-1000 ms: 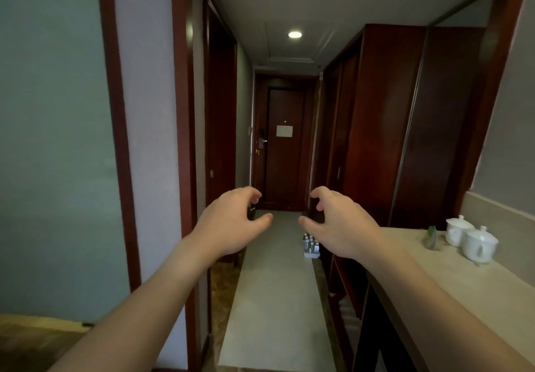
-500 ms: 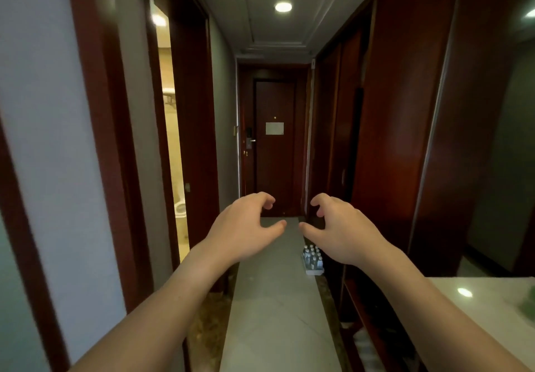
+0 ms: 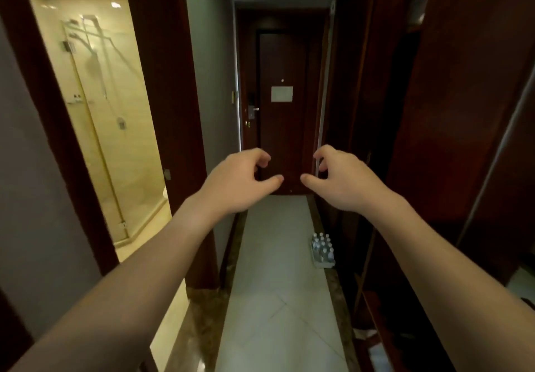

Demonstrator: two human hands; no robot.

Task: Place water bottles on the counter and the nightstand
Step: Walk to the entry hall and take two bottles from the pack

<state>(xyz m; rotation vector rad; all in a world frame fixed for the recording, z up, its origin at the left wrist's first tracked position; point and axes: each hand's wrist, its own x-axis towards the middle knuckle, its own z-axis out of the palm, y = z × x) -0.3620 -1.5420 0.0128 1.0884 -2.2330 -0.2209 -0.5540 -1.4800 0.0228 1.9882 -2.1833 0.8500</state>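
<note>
I hold my left hand [image 3: 237, 185] and right hand [image 3: 343, 182] out in front of me, side by side, fingers curled loosely and empty, thumbs pointing at each other. The pack of bottles [image 3: 322, 249] sits on the pale floor [image 3: 278, 299], well below and beyond my right fingers [image 3: 321, 156], against the dark wardrobe [image 3: 434, 140].

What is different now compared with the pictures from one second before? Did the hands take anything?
The person has walked forward along the hallway: the pack of water bottles and the entrance door look nearer, the counter with the white pots has left the view, and the bathroom doorway has opened up on the left. The left hand and right hand stayed raised, half curled and empty.
</note>
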